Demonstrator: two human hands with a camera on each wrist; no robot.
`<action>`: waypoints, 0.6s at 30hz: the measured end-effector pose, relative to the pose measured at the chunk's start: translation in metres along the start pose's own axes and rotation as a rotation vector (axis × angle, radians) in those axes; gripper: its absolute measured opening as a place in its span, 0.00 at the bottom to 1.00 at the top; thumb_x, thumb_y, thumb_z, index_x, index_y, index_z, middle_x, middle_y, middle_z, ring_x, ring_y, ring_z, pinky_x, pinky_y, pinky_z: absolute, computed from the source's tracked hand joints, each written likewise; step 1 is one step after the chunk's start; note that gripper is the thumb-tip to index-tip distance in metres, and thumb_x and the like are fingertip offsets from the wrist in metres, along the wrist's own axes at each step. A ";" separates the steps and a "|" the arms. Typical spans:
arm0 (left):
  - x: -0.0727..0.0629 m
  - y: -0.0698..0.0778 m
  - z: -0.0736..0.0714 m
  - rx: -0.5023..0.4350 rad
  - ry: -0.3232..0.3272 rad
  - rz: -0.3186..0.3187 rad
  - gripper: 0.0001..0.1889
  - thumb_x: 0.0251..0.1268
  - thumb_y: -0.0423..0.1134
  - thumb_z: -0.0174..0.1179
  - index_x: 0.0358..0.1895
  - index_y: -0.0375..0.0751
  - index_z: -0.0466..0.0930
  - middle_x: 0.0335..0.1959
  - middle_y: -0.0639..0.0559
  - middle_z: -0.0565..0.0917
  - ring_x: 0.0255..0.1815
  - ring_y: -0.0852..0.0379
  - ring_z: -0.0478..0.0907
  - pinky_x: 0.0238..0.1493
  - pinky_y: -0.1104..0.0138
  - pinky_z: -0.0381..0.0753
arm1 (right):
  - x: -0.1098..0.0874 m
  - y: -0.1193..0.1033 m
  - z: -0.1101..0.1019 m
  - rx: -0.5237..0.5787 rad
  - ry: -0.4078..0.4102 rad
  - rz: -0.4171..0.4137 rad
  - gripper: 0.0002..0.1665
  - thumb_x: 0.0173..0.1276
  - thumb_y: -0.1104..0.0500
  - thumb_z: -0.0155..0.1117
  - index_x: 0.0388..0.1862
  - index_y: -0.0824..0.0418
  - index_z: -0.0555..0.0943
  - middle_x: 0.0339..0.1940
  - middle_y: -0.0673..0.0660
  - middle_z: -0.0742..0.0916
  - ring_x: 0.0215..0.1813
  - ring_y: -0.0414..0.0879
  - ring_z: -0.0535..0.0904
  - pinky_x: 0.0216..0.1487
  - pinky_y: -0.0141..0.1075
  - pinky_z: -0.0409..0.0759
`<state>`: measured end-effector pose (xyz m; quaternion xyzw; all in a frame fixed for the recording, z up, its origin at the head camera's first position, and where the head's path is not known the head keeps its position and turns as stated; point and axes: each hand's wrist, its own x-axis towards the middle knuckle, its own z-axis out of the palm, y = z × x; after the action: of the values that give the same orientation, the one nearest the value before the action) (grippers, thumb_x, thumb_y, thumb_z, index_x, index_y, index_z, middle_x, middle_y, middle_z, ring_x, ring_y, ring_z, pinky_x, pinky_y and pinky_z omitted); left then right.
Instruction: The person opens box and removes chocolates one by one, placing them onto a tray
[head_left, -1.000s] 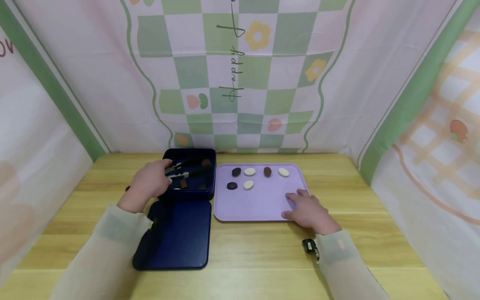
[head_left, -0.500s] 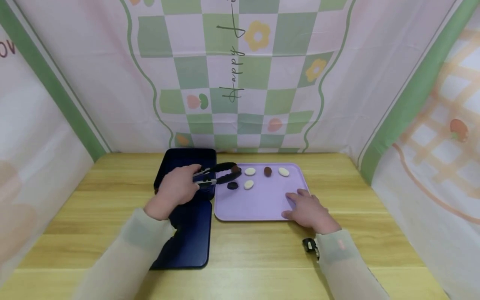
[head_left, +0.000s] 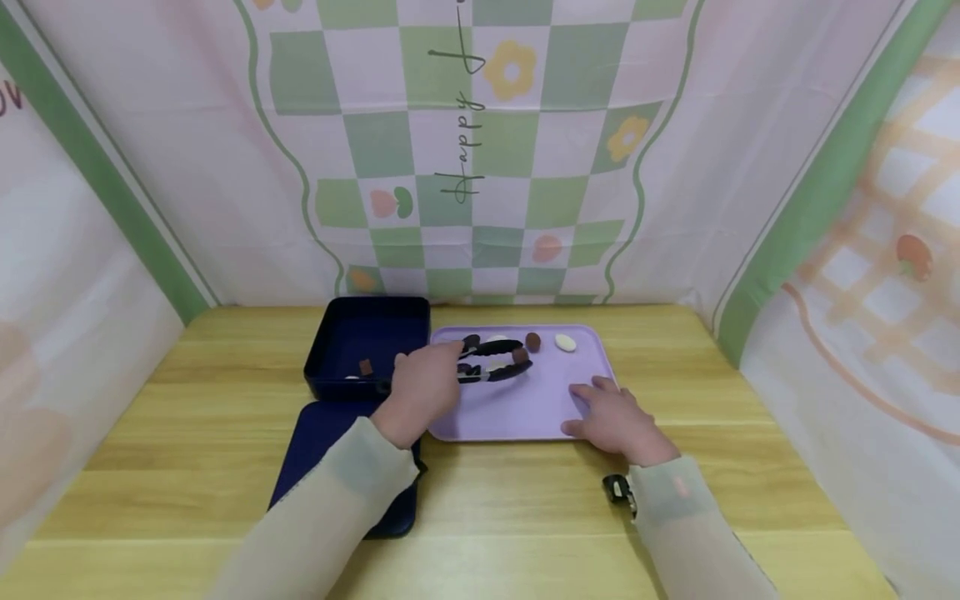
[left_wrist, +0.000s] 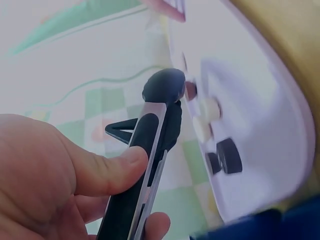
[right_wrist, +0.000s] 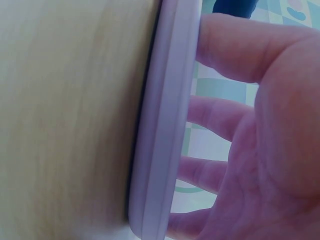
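Observation:
My left hand [head_left: 426, 387] grips black-and-silver tongs [head_left: 497, 347], whose tips hold a brown piece [head_left: 520, 356] above the lilac tray [head_left: 517, 417]. In the left wrist view the thumb presses along the handle of the tongs [left_wrist: 145, 135], and their head hides the held piece. On the tray, a brown oval piece [head_left: 533, 341] and a white oval piece [head_left: 566, 342] lie near the far edge. Black pieces [left_wrist: 229, 156] and white ones lie partly behind the tongs. My right hand [head_left: 615, 419] rests on the tray's right side with fingers spread.
Left of the tray stands an uncovered dark blue box [head_left: 321, 354] with a small brown piece [head_left: 365, 367] visible inside. Its flat dark blue lid [head_left: 311, 450] lies in front, partly under the left sleeve. A patterned cloth [head_left: 480, 150] hangs behind the wooden table.
My left hand has moved right from the box to over the tray, carrying the brown piece in the tongs. The right hand has stayed in place.

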<state>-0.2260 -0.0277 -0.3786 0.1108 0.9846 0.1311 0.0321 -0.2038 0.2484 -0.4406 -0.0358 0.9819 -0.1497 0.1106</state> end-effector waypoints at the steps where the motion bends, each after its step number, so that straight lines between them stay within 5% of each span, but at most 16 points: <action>1: 0.001 0.002 0.002 -0.006 -0.006 0.001 0.30 0.68 0.28 0.56 0.73 0.51 0.71 0.54 0.49 0.84 0.49 0.44 0.82 0.63 0.36 0.62 | 0.000 0.000 0.000 -0.001 -0.001 0.002 0.44 0.65 0.41 0.68 0.74 0.62 0.69 0.75 0.75 0.61 0.68 0.84 0.54 0.51 0.81 0.56; 9: 0.010 0.010 0.014 0.024 -0.026 0.002 0.32 0.69 0.30 0.59 0.75 0.53 0.67 0.36 0.52 0.84 0.24 0.52 0.79 0.66 0.38 0.60 | 0.000 0.000 0.002 0.010 -0.004 0.011 0.44 0.65 0.42 0.68 0.74 0.61 0.69 0.75 0.74 0.60 0.68 0.84 0.53 0.49 0.83 0.55; 18: 0.005 0.002 0.010 0.001 0.000 -0.002 0.31 0.67 0.29 0.58 0.73 0.54 0.70 0.49 0.52 0.86 0.46 0.47 0.83 0.65 0.38 0.61 | 0.002 0.001 0.003 0.007 -0.008 0.016 0.44 0.66 0.42 0.67 0.75 0.61 0.68 0.76 0.74 0.59 0.69 0.84 0.52 0.50 0.83 0.53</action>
<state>-0.2291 -0.0224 -0.3880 0.1101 0.9848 0.1304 0.0323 -0.2052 0.2488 -0.4441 -0.0282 0.9812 -0.1520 0.1159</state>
